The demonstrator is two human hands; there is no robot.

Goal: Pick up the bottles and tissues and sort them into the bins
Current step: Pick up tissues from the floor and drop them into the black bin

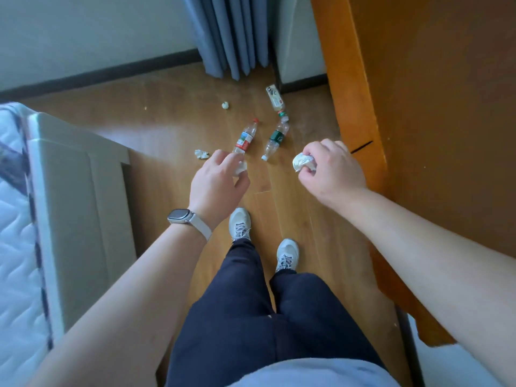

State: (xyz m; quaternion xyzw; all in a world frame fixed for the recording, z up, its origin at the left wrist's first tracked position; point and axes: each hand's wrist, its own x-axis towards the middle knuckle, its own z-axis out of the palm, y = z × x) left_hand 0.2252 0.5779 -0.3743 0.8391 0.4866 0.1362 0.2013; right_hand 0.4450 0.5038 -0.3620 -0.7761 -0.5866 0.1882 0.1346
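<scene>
My right hand (331, 170) grips a crumpled white tissue (302, 163) above the wooden floor. My left hand (216, 181) holds a second crumpled tissue (240, 169), mostly hidden behind the fingers. On the floor ahead lie three plastic bottles: a red-labelled one with a red cap (245, 138), a green-labelled one with a white cap (276, 139), and a white-labelled one (275, 100) farther back. Two more tissue balls lie loose, one (201, 154) just left of my left hand, and a smaller one (225, 105) farther off. No bin is in view.
A bed with a white mattress (16, 219) and grey frame (72, 196) fills the left. A brown wooden door or cabinet (432, 107) stands on the right. Blue curtains (234, 34) hang at the back. My feet in white shoes (240, 223) stand on the floor strip between.
</scene>
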